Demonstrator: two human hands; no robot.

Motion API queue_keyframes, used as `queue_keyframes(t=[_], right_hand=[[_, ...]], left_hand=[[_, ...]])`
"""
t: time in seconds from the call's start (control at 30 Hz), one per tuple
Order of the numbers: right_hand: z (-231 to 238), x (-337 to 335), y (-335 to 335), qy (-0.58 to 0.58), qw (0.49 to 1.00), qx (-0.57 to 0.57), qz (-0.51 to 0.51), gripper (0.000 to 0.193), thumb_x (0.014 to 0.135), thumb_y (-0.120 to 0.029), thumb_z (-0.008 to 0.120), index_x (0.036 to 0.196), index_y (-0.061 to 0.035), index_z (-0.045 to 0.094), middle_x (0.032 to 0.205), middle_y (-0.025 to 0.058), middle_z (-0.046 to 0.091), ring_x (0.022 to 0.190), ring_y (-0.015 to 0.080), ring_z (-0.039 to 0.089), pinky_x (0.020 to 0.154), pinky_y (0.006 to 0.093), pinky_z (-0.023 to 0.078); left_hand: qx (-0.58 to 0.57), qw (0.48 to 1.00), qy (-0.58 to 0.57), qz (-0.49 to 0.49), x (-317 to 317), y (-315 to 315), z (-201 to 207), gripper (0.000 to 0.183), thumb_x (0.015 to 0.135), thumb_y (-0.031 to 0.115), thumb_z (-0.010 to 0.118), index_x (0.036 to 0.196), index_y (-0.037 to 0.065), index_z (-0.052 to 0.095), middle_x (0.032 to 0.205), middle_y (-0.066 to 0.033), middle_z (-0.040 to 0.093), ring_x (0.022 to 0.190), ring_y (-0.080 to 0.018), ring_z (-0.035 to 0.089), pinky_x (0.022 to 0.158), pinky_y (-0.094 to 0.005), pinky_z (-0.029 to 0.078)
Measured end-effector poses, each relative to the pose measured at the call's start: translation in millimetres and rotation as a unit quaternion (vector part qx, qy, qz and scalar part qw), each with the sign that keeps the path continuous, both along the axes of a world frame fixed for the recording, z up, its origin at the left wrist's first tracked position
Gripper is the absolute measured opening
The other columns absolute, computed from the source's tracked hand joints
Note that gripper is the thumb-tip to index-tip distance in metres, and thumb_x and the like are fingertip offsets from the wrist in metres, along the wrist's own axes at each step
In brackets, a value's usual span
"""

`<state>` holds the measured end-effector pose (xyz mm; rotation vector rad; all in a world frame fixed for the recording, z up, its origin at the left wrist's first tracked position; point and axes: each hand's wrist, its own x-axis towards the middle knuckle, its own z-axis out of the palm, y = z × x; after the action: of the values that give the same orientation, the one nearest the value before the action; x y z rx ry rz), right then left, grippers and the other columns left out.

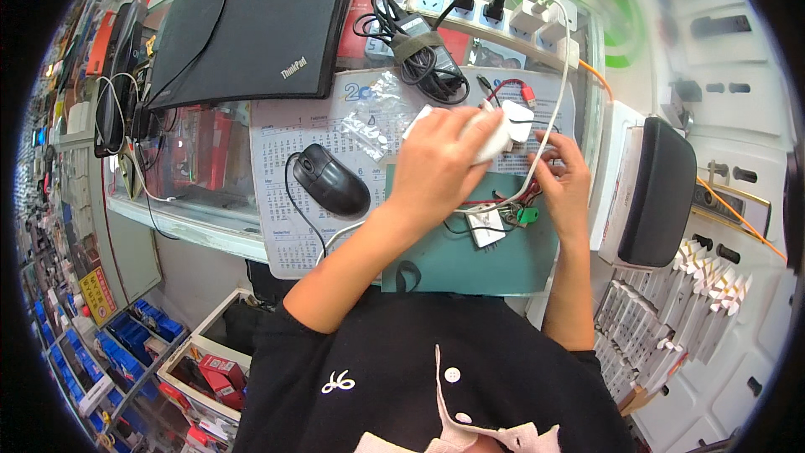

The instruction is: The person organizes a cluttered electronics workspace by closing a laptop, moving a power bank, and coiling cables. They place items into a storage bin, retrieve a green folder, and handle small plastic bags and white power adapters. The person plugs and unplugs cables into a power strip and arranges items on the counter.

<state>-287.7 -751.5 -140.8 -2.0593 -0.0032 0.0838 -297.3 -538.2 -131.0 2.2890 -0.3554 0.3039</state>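
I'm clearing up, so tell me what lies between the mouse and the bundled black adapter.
The head view shows a clear, crumpled plastic wrapper on the calendar mat.

Bright light glints off the plastic bag (pixel 373 124); fisheye distortion bends the edges.

A smooth, rounded white object (pixel 496 144), partly covered by the left fingers (pixel 481 128), is nearer the desk's (pixel 193 231) right edge than its left.

A glass counter (pixel 193 230) bears a laptop (pixel 251 29), power strip (pixel 478 17) and calendar mat (pixel 272 164); on the mat lie a mouse (pixel 333 182) and green pad (pixel 520 264).
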Motion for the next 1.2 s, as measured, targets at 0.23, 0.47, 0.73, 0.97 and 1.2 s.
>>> queue_keyframes(t=[0.23,0.47,0.73,0.97,1.2], right_hand=[[-8.1,3.3,11.5,-0.030,0.997,-0.054,0.041,0.034,0.081,-0.002,0.062,0.115,-0.0012,0.059,0.113,0.0079,0.055,0.088,0.0140,0.059,0.070,0.0253,0.052],[15.1,17.2,17.3,-0.093,0.952,-0.210,0.202,0.059,0.064,-0.010,0.076,0.121,-0.0121,0.059,0.138,0.0133,0.043,0.113,0.0334,0.048,0.099,0.0418,0.039],[6.1,10.0,23.1,-0.238,0.907,-0.260,0.231,0.049,0.051,-0.008,0.080,0.095,-0.0062,0.058,0.117,0.0089,0.059,0.103,0.0292,0.053,0.087,0.0417,0.040],[-6.8,-14.8,18.6,-0.199,0.973,-0.096,0.070,0.048,0.059,-0.003,0.080,0.100,-0.0046,0.056,0.111,0.0110,0.062,0.097,0.0267,0.057,0.087,0.0372,0.043],[1.6,-16.7,1.3,0.069,0.974,0.206,-0.060,0.040,0.073,-0.009,0.078,0.106,0.0003,0.056,0.099,0.0083,0.061,0.090,0.0147,0.059,0.080,0.0281,0.048]], left_hand=[[0.023,0.999,-0.027,-0.006,-9.2,-2.2,-9.0,0.055,0.071,0.011,0.074,0.123,0.011,0.057,0.113,-0.0104,0.058,0.106,-0.0301,0.055,0.103,-0.0457,0.038],[0.040,0.988,0.121,0.082,-4.9,44.3,-22.2,0.042,0.078,0.021,0.071,0.113,0.001,0.060,0.105,-0.0158,0.059,0.098,-0.0330,0.057,0.083,-0.0388,0.046],[0.083,0.984,0.098,0.120,1.1,39.5,-31.9,0.047,0.070,0.018,0.072,0.113,0.002,0.060,0.100,-0.0152,0.058,0.095,-0.0330,0.057,0.083,-0.0397,0.047],[0.123,0.983,0.070,0.115,-0.3,46.4,-15.0,0.048,0.066,0.012,0.072,0.111,0.002,0.059,0.103,-0.0131,0.057,0.095,-0.0322,0.056,0.082,-0.0407,0.048],[0.032,0.992,0.111,-0.046,-21.2,22.0,11.8,0.055,0.068,0.012,0.073,0.119,-0.001,0.055,0.109,-0.0167,0.057,0.102,-0.0332,0.056,0.087,-0.0398,0.047]])
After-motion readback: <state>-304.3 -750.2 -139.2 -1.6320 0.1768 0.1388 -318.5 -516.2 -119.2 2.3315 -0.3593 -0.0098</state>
